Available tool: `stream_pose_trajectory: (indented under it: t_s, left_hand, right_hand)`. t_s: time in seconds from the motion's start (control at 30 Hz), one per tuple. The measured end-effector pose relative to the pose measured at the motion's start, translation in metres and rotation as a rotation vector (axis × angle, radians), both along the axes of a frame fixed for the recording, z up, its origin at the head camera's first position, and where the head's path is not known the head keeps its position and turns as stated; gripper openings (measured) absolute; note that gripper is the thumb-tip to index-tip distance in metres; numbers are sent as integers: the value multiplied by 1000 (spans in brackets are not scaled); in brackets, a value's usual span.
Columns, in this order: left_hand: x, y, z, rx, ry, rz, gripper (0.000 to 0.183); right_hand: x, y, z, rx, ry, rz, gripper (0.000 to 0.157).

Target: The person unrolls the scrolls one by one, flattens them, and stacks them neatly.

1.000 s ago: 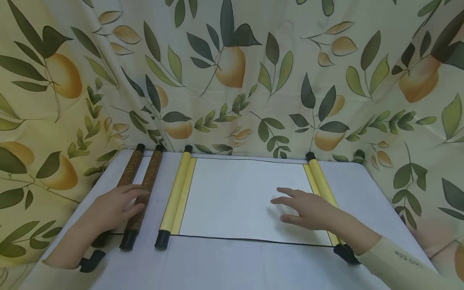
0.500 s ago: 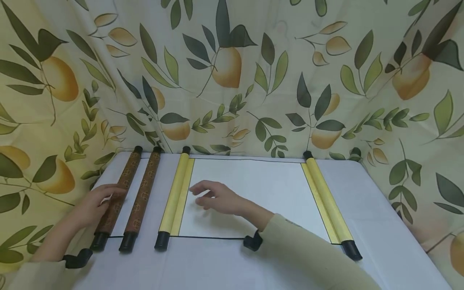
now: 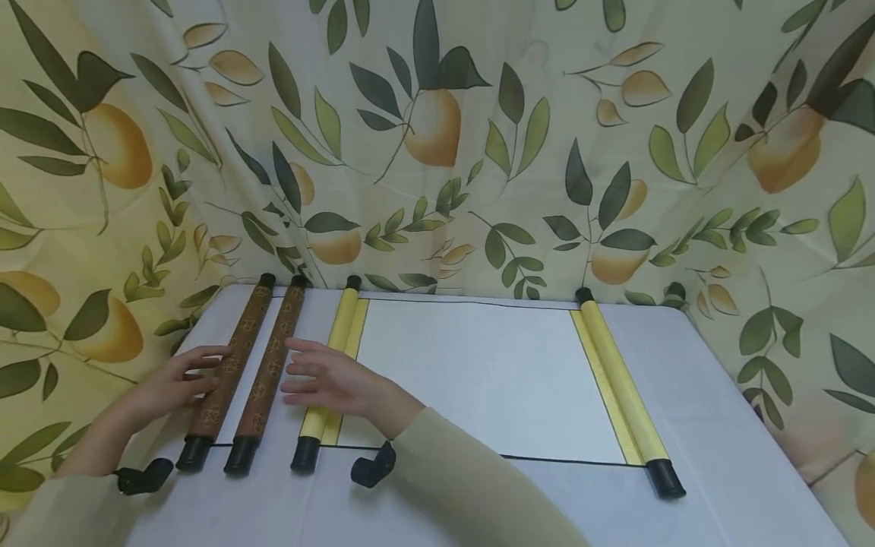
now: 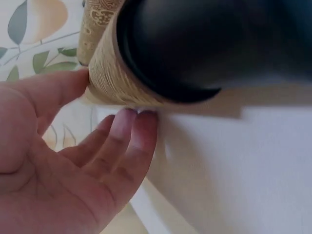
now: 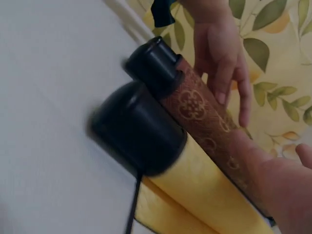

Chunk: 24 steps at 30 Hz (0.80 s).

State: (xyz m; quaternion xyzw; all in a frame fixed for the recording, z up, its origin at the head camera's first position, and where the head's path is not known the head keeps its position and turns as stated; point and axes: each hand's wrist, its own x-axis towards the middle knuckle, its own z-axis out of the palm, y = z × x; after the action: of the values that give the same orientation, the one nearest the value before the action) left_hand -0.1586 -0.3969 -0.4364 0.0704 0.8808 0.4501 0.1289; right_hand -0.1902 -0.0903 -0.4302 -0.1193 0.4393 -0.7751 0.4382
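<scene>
A brown patterned scroll lies partly rolled, its left roller (image 3: 231,372) and right roller (image 3: 270,372) parallel with a narrow white strip between them. My left hand (image 3: 162,389) touches the outer side of the left roller; in the left wrist view the thumb (image 4: 58,90) meets the roller's side and the other fingertips are right at its lower edge. My right hand (image 3: 345,384) hovers beside the right brown roller, its fingers loosely extended and close to it, over the left yellow roller (image 3: 317,406). That roller belongs to an unrolled scroll with white paper (image 3: 472,372).
The other yellow roller (image 3: 625,380) lies at the right, its black end knob (image 3: 665,479) near the front. A white cloth (image 3: 718,425) covers the table. Behind hangs a curtain (image 3: 437,190) printed with fruit and leaves. A black wrist device (image 3: 372,465) is by the right cuff.
My right hand has swept left across the white paper to the brown scroll. My left hand has shifted to the left roller's outer side, and that roller sits slightly nearer the other.
</scene>
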Motion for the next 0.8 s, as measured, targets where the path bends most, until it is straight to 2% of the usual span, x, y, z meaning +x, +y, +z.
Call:
stream_pose_trajectory:
  t_s: [0.07,0.2,0.43,0.6,0.7,0.8]
  left_hand:
    - [-4,3,0,11,-57,-6,60]
    - [-9,8,2,47,-120,-36,66]
    - [-10,9,4,159,-179,-90,55]
    - [-4,8,1,225,-202,-103,57]
    - [4,7,0,261,-167,-87,55]
    - [11,9,-1,358,-123,-94,49]
  right_hand:
    - [2,-9,-3,-1,-26,-13,55]
    - [8,-26,-7,55,-14,-24,55]
    - [21,-47,-8,54,-35,-118,60]
    - [29,-51,-11,149,149,-189,61]
    - [33,-50,-13,164,228,-210,62]
    - [35,-48,-9,165,262,-250,59]
